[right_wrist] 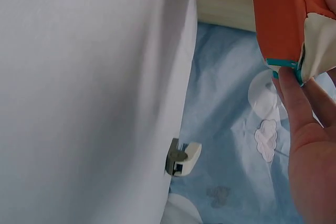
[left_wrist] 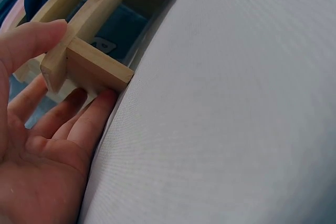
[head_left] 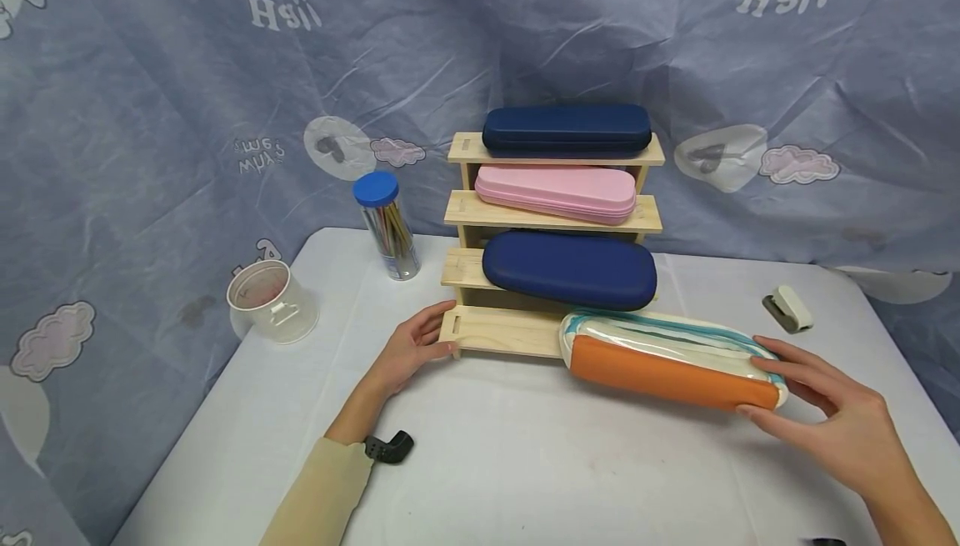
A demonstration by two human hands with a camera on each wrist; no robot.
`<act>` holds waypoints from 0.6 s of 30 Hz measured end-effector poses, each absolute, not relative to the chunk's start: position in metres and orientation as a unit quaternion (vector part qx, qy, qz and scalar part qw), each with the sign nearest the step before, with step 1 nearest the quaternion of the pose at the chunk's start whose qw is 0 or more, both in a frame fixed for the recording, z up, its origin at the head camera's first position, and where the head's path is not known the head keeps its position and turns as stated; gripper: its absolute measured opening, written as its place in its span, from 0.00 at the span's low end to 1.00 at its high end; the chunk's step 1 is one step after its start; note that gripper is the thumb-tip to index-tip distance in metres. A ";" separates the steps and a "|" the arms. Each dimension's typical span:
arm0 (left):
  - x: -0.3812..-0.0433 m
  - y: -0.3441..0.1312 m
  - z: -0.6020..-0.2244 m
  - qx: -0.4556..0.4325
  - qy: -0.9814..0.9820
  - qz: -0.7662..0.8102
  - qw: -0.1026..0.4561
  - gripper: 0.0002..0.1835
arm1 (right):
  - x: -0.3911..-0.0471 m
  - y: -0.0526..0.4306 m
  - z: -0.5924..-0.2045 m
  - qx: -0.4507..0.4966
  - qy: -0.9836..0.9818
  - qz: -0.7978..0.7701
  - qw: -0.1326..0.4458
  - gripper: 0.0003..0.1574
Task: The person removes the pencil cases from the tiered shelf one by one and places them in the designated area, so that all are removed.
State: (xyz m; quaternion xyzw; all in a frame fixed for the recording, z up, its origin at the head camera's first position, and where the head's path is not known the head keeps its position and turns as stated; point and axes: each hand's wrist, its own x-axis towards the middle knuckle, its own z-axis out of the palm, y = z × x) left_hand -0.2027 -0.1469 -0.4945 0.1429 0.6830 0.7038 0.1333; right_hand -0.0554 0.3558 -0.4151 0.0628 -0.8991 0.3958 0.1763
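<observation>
A four-step wooden rack [head_left: 510, 331] stands on the table. My left hand [head_left: 405, 354] holds the left end of its lowest step; in the left wrist view the thumb [left_wrist: 44, 38] lies on the board's edge and the other fingers reach behind its leg. My right hand [head_left: 840, 417] grips the right end of an orange and white pencil case [head_left: 667, 371] with a clear window and teal trim. The case's left end overlaps the lowest step, while the rest sticks out to the right. Above it sit a blue case [head_left: 570, 269], a pink case [head_left: 555, 190] and a dark navy case [head_left: 566, 131].
Left of the rack stands a clear jar [head_left: 393, 237] of pencils with a blue lid. A white mug [head_left: 277, 304] tilts farther left. At the right lies a small white and grey stapler [head_left: 789, 310]. A printed blue cloth [head_left: 187, 112] hangs behind the white table [head_left: 570, 479].
</observation>
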 end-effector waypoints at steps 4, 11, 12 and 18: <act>-0.203 -0.147 -0.495 0.143 0.679 0.708 0.132 0.37 | -0.051 0.365 -0.414 0.052 -0.896 0.400 0.185 0.40; -0.200 -0.146 -0.488 0.147 0.676 0.709 0.138 0.37 | -0.042 0.377 -0.414 0.017 -0.895 0.401 0.197 0.38; -0.200 -0.146 -0.486 0.146 0.679 0.706 0.141 0.37 | -0.041 0.379 -0.414 0.012 -0.895 0.400 0.196 0.38; -0.204 -0.147 -0.491 0.141 0.681 0.702 0.153 0.38 | -0.036 0.387 -0.417 -0.010 -0.902 0.382 0.203 0.39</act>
